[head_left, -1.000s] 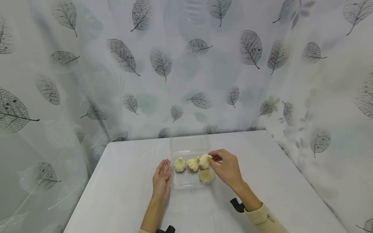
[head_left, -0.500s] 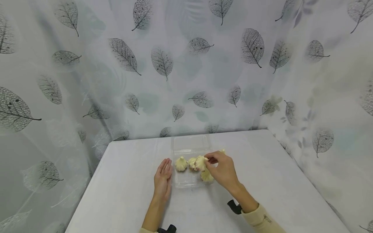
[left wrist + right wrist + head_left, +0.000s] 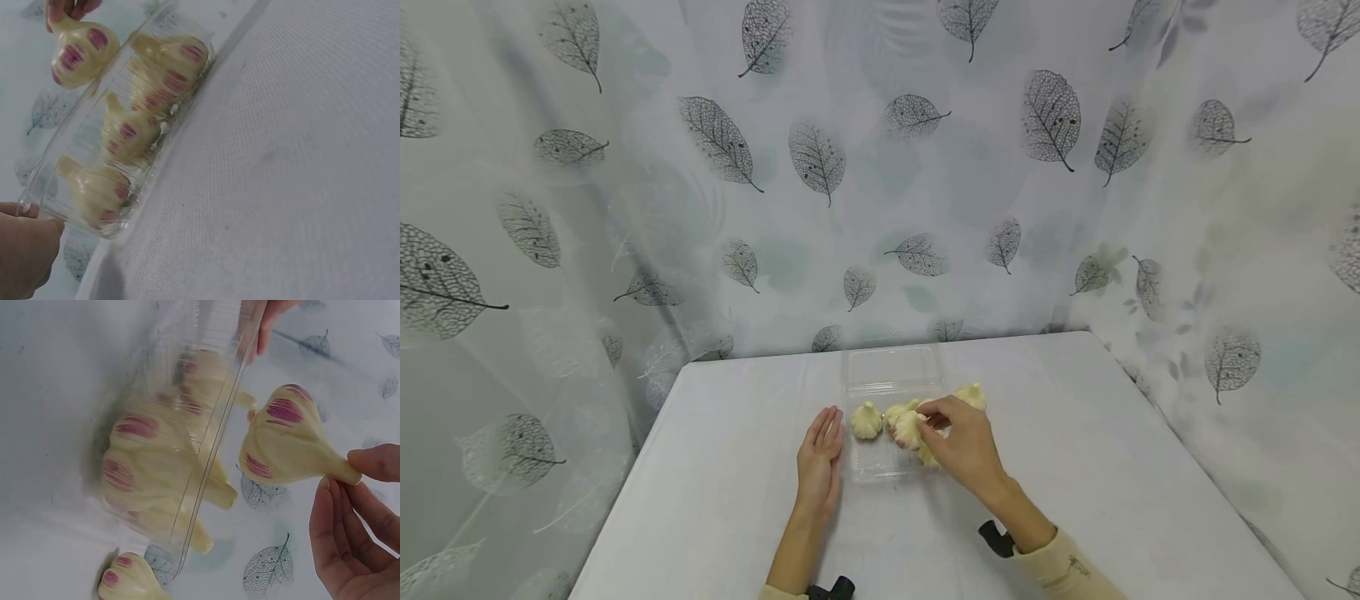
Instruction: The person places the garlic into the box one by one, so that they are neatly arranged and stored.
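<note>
Soft, diffuse light with faint shadows

We've got a white table (image 3: 737, 433), far corners rounded, its surface showing a fine weave and a few small dark specks in the left wrist view. On it we see one clear plastic container (image 3: 867, 468), opened out, with its lid (image 3: 892, 364) laid back toward the table's far edge. Just off the container's right side we have a single garlic bulb (image 3: 972, 395) directly on the white surface, pale yellow with purple-pink streaks.
</note>
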A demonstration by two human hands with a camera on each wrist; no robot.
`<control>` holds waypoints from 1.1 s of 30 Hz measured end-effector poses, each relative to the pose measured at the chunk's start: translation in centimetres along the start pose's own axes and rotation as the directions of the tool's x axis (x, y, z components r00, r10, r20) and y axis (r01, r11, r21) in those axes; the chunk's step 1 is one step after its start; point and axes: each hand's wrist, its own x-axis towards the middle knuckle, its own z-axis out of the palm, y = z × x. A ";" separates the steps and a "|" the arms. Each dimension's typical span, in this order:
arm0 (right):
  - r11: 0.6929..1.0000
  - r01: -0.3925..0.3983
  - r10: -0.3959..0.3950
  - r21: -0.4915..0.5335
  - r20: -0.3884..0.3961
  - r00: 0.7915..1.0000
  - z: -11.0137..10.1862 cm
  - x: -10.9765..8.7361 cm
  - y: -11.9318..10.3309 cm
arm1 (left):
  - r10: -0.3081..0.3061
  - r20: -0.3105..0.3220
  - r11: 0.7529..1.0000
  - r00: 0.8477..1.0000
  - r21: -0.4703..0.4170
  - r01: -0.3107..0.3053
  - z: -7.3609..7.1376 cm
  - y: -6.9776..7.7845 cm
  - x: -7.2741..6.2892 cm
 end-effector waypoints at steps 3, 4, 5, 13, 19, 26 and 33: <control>1.000 -0.003 0.003 0.017 0.003 1.000 0.2 -0.2 -0.1 | 0.001 0.003 1.000 1.000 0.003 -0.001 0.0 0.0 -0.1; 1.000 -0.003 0.003 0.021 0.004 1.000 0.3 -0.2 -0.2 | 0.001 0.005 1.000 1.000 0.003 -0.002 0.0 0.1 -0.1; 1.000 -0.002 0.002 0.021 0.004 1.000 0.4 -0.2 -0.2 | 0.002 0.005 1.000 1.000 0.001 -0.002 0.0 0.1 -0.1; 1.000 -0.009 0.009 -0.019 0.026 1.000 1.1 -0.6 -0.5 | 0.006 0.007 1.000 1.000 0.000 -0.006 0.0 0.1 -0.1; 0.998 -0.038 0.040 -0.052 0.045 0.998 1.6 -0.9 -0.5 | 0.008 0.009 1.000 1.000 0.012 -0.008 0.0 0.1 -0.1; 0.999 -0.039 0.041 -0.035 0.062 0.997 2.1 -1.3 -0.4 | 0.012 0.015 1.000 1.000 0.015 -0.012 -0.1 0.2 -0.2; 0.997 -0.069 0.072 -0.045 0.085 0.994 2.8 -1.7 -0.1 | 0.025 0.028 0.999 0.999 0.027 -0.026 -0.1 0.2 -0.3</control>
